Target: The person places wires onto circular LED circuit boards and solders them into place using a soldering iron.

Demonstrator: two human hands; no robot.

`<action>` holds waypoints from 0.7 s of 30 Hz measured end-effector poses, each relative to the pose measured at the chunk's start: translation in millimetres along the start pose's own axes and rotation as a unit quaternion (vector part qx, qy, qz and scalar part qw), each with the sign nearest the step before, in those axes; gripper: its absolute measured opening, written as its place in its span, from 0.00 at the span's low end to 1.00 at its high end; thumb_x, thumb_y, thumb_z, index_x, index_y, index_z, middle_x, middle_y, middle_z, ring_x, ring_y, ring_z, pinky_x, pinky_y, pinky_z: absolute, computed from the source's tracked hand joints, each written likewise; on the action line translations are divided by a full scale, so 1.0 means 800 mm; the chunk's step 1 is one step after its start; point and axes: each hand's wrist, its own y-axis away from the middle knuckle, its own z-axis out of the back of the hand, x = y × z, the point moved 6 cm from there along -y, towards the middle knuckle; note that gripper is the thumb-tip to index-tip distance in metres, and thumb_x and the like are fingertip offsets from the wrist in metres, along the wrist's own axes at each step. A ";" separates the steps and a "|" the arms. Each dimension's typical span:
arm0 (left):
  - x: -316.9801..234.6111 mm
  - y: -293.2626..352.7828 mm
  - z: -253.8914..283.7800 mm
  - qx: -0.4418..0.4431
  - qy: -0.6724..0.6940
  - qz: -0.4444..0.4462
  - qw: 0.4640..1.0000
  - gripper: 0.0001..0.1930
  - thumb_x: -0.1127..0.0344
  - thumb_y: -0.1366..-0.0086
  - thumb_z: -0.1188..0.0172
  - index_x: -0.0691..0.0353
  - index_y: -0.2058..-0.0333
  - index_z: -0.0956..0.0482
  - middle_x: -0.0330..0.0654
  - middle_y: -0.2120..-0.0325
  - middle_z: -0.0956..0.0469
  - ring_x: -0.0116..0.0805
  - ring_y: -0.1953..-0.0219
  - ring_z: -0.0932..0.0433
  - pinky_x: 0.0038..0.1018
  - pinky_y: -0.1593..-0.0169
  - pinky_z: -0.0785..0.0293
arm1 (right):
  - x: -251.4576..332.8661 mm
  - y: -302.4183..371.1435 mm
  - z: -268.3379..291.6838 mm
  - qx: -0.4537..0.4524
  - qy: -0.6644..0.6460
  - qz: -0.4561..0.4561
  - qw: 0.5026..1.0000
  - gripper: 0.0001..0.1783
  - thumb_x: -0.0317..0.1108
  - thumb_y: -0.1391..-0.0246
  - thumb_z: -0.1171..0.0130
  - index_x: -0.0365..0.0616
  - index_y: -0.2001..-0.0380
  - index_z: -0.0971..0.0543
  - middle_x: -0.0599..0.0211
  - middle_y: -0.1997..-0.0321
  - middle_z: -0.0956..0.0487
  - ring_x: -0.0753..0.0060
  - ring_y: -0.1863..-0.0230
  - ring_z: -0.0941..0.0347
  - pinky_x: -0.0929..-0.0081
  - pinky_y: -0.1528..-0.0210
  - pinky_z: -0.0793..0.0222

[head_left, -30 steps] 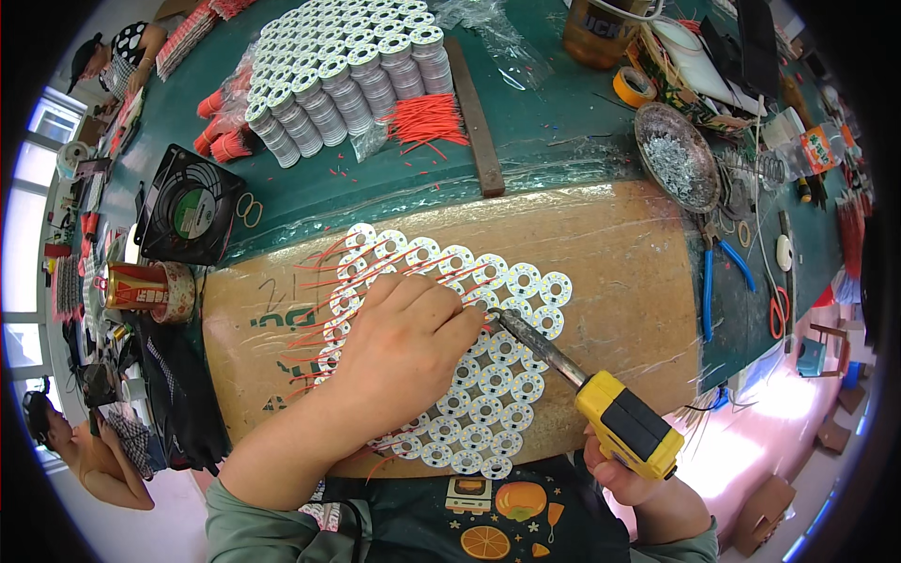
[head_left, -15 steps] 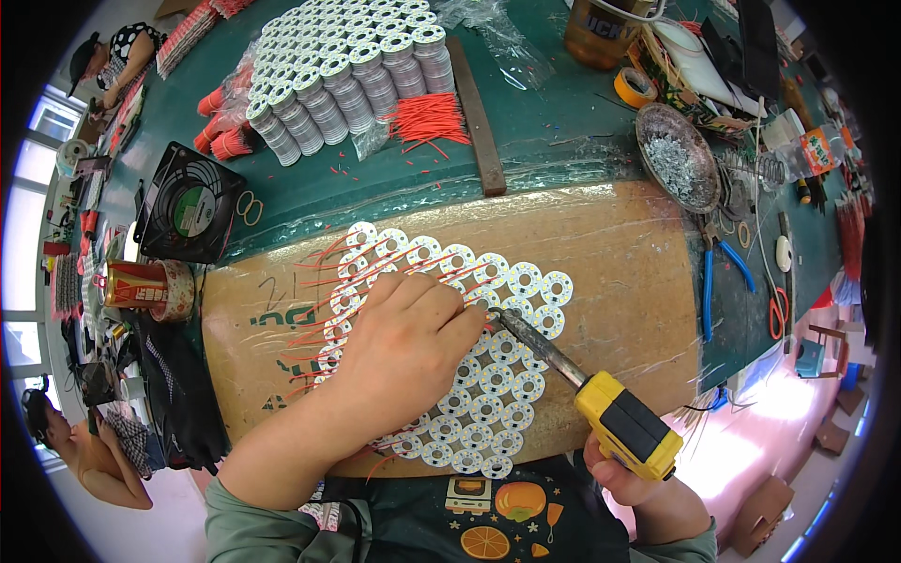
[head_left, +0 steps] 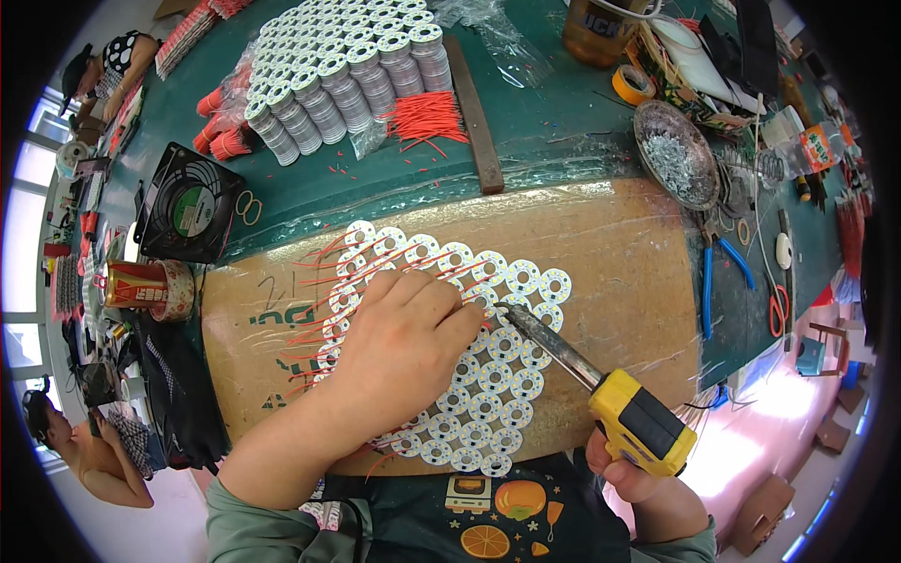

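Observation:
Round white LED circuit boards (head_left: 495,376) lie in close rows on a brown work board (head_left: 619,253), several on the left with thin red wires (head_left: 324,266) running off them. My left hand (head_left: 404,328) rests over the middle of the rows, its thumb and forefinger pinched at a board; a bit of red wire shows by the fingertips, mostly hidden by the hand. A yellow and black soldering gun (head_left: 643,424) is gripped in my right hand (head_left: 624,474) at the lower right. Its metal tip points up and left, just right of my left fingertips.
Stacked round boards (head_left: 347,66) and cut red wires (head_left: 427,117) stand at the back beside a metal bar (head_left: 477,122). A fan (head_left: 192,204) and a can (head_left: 136,283) are left. On the right are a metal dish (head_left: 676,155), blue-handled pliers (head_left: 709,281) and red scissors (head_left: 778,311). Two people sit left.
The soldering gun and my right hand have shifted slightly right, drawing the tip a little away from my left fingertips. My left hand stays in place.

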 end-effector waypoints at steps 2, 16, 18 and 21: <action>0.000 0.000 0.000 0.001 -0.001 0.002 1.000 0.12 0.74 0.50 0.35 0.56 0.64 0.16 0.36 0.69 0.23 0.37 0.63 0.22 0.35 0.56 0.29 | 0.002 -0.002 -0.001 0.001 -0.004 0.003 1.000 0.16 0.37 0.52 0.28 0.42 0.64 0.21 0.70 0.74 0.23 0.70 0.74 0.25 0.72 0.71 0.31; 0.002 0.023 0.012 -0.023 0.023 0.021 0.999 0.11 0.74 0.50 0.30 0.57 0.65 0.16 0.37 0.69 0.22 0.39 0.63 0.22 0.36 0.57 0.29 | 0.019 -0.008 -0.018 0.068 0.103 0.074 0.990 0.15 0.44 0.47 0.30 0.48 0.73 0.23 0.69 0.76 0.25 0.61 0.76 0.27 0.66 0.75 0.34; 0.002 0.025 0.010 -0.024 0.028 0.018 0.999 0.12 0.74 0.50 0.30 0.57 0.65 0.16 0.37 0.69 0.22 0.39 0.63 0.22 0.36 0.57 0.29 | 0.019 -0.006 -0.020 0.086 0.122 0.086 0.985 0.16 0.45 0.45 0.30 0.48 0.73 0.24 0.68 0.75 0.25 0.60 0.76 0.27 0.65 0.76 0.34; 0.002 0.027 0.009 -0.023 0.034 0.015 0.999 0.12 0.75 0.50 0.31 0.57 0.65 0.16 0.37 0.69 0.22 0.39 0.63 0.22 0.36 0.58 0.29 | 0.028 -0.011 -0.023 0.082 0.119 0.093 0.985 0.15 0.44 0.45 0.30 0.48 0.73 0.24 0.68 0.75 0.25 0.59 0.76 0.26 0.65 0.76 0.34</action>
